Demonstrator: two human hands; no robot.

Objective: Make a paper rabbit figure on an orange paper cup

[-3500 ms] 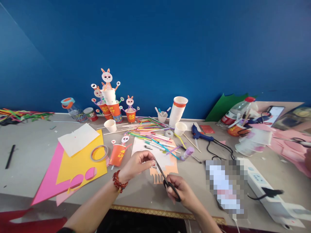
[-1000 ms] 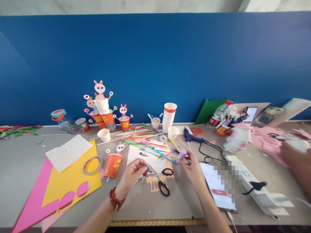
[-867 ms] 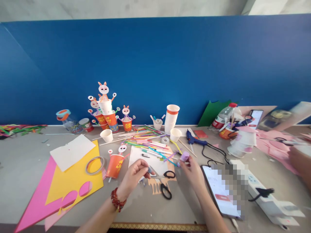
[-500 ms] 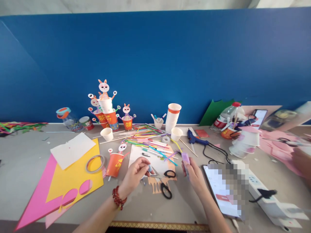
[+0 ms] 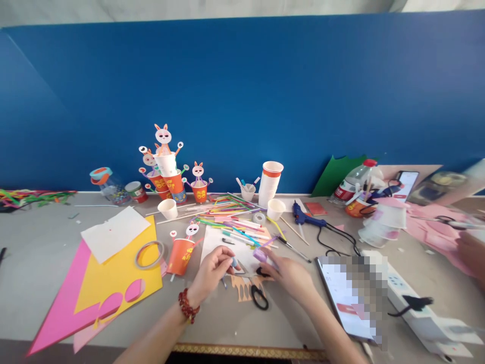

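Observation:
My left hand (image 5: 217,265), with a red bead bracelet on the wrist, is closed, its fingertips pinching a small pale-blue piece (image 5: 234,262) I cannot name. My right hand (image 5: 286,273) is wrapped round a purple-topped tube (image 5: 259,254); its lower part is hidden in the palm. The two hands are close together above a white sheet (image 5: 212,247). Black-handled scissors (image 5: 259,297) lie under the right hand, over a cut orange paper piece (image 5: 242,290). Left of my left hand stands an orange paper cup (image 5: 179,258) with a rabbit head and straw arms.
Several rabbit cups (image 5: 172,184) stand at the back left. Pens and straws (image 5: 231,215) spread behind my hands. Yellow paper (image 5: 125,268) with a tape roll (image 5: 149,254) lies left. A blue glue gun (image 5: 306,216), phone (image 5: 341,298) and power strip (image 5: 401,303) occupy the right, near another person's hand (image 5: 470,255).
My right hand has moved left with the purple tube, toward my left hand, and now covers part of the scissors. A pen behind it has come into view. My left hand has barely moved.

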